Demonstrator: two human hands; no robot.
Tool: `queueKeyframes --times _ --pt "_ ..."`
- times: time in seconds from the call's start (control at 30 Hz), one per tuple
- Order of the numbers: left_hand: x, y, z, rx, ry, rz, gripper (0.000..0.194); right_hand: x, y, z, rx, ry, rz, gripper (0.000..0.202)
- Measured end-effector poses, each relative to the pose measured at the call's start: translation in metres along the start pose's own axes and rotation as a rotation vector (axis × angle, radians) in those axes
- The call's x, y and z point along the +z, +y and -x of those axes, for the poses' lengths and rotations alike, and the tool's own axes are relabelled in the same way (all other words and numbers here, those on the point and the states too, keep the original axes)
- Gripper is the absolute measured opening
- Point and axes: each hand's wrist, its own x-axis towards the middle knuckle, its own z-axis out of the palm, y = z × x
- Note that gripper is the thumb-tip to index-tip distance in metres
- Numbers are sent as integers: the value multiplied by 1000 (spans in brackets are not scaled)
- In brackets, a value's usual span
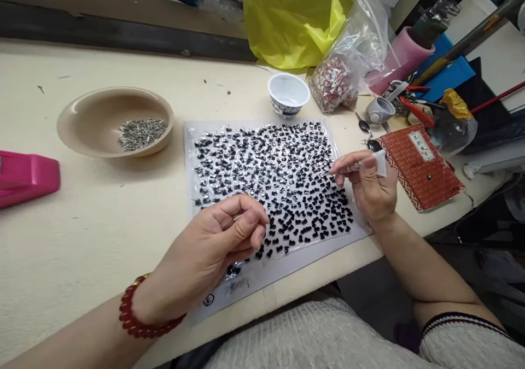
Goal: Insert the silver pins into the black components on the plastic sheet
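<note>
A plastic-covered white sheet (295, 257) lies before me, spread with rows of small black bow-like pieces (303, 216). Thin metal posts stick up from many of those in the far rows. My right hand (375, 197) pinches a small squeeze tube (380, 163) with a pale flat end; its narrow clear tip points left over the sheet's right side. Above the near left part of the sheet, my left hand (219, 238) is closed, thumb against curled fingers; anything between them is too small to make out. A beige bowl (88, 123) to the left holds many small metal pins (143, 134).
A white cup (288, 90) stands behind the sheet, beside a clear bag of red and white pieces (334, 82). Yellow plastic (287, 27) lies at the back. A red notebook (422, 167) and keys are on the right; a pink tape dispenser (30, 177) is far left.
</note>
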Motion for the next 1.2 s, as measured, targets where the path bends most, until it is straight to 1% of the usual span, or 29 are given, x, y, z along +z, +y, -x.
queueKeyframes --times 0.1,0.27,0.43,0.6,0.93,1.2 --pt "-3 -1 0 21 -34 42 32 0 0 -2 -48 -11 67 33" --pt "-7 -3 0 86 -66 15 43 -2 3 0 -49 -13 118 31" --pt "-4 -2 1 103 -43 -26 42 -3 4 1 -68 -42 160 30" --pt "0 2 3 63 -18 -73 41 -3 4 1 -59 -54 183 30" --pt "-1 3 3 39 -34 -85 39 -3 5 0 -81 -85 191 28" --pt "1 3 4 34 -28 -85 39 -5 4 0 -80 -72 205 27"
